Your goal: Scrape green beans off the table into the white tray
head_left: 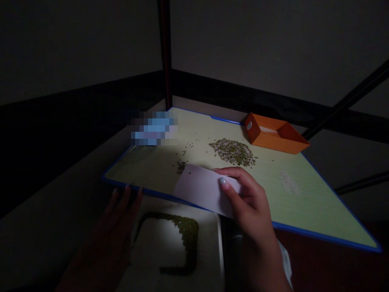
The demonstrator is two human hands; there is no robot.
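Note:
My right hand pinches a white card between thumb and fingers, tilted over the near edge of a pale green board with a blue rim. At the card's far left edge lies a small cluster of dark grains. Beyond the card sits a larger pile of greenish-brown grains. My left hand is in shadow, fingers stretched out near the board's front-left edge. Below the board is a white tray, with green grains gathered along its right and far sides.
An orange open box stands at the board's far right edge. A blurred blue object lies at the far left. A pale whitish patch marks the board's right part. Dark walls and a post rise behind.

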